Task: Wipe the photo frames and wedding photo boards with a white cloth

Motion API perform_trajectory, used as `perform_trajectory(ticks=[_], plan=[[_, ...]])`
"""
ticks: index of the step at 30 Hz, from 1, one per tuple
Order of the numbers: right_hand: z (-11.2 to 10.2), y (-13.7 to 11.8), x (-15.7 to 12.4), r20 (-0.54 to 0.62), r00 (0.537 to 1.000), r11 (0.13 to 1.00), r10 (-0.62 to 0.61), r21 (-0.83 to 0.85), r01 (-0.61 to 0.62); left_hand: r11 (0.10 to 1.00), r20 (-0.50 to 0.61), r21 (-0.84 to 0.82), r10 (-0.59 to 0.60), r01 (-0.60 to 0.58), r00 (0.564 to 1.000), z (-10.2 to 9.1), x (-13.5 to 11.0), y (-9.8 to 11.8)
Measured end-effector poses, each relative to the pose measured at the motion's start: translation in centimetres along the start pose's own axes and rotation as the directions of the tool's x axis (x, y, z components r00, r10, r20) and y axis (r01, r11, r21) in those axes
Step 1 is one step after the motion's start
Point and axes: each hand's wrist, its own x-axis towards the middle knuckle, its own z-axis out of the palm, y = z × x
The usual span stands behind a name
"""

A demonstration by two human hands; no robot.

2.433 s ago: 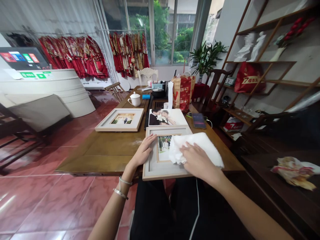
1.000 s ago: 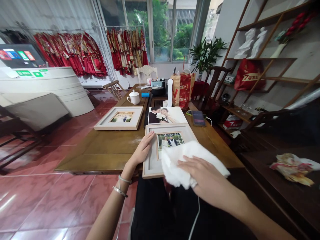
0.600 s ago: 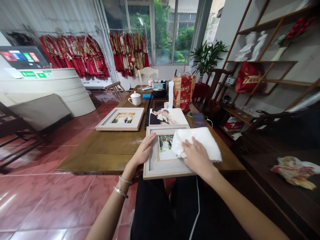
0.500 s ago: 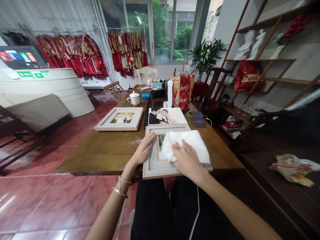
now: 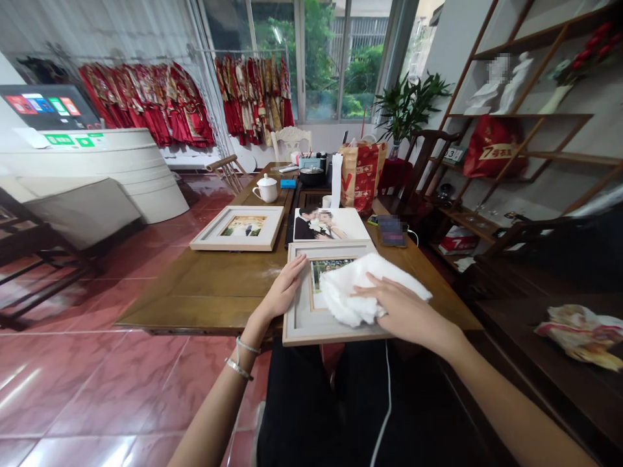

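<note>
A picture frame lies at the near edge of the tabletop, right in front of the person. A cloth lies on the right part of this frame. The right hand rests flat on top of the cloth. The left hand lies flat on the frame's left side. Just behind the frame lies a big photo. A second frame lies left of the photo, and a phone lies right of it. Farther back, a cup stands on the left and a paper bag on the right. A shelf stands to the right of the tabletop.
</note>
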Motion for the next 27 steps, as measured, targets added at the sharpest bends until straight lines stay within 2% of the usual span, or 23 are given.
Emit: perform_trajectory(ticks=[3,6,10,12,14,17,20,23,27], plan=[[-0.1,1.6,2.0,-0.113,0.992,0.994,0.051,-0.093,-0.062,1.000,0.014,0.020,-0.001,0.001,1.000,-0.1,0.0,0.1],[0.2,2.8,5.0,-0.239,0.970,0.986,0.037,-0.151,-0.075,0.999,0.018,0.044,0.000,-0.001,1.000,-0.1,0.0,0.1],[-0.1,3.7,8.6,-0.439,0.898,0.985,0.020,-0.143,-0.093,0.999,0.021,0.051,0.017,-0.018,1.000,-0.1,0.0,-0.2],[-0.4,4.1,10.0,-0.501,0.865,0.985,0.029,-0.132,-0.109,0.998,0.018,0.049,0.025,-0.025,1.000,-0.1,0.0,-0.3],[-0.6,4.5,10.9,-0.455,0.890,0.987,0.026,-0.127,-0.094,0.998,0.016,0.047,0.030,-0.031,0.999,-0.1,0.0,-0.4],[-0.4,4.8,11.8,-0.272,0.962,0.993,-0.029,-0.117,-0.003,0.999,0.015,0.040,0.028,-0.029,0.999,0.0,0.0,-0.5],[0.0,4.7,11.8,-0.192,0.979,0.993,-0.065,-0.109,0.045,0.999,0.006,0.033,0.016,-0.016,1.000,0.0,0.0,-0.4],[0.2,4.2,10.5,-0.159,0.984,0.992,-0.082,-0.106,0.066,0.999,-0.002,0.033,-0.001,0.001,1.000,0.1,0.0,-0.4],[0.2,2.9,6.5,-0.071,0.990,0.990,-0.126,-0.075,0.120,0.999,0.010,0.042,-0.009,0.009,1.000,0.0,0.0,-0.3]])
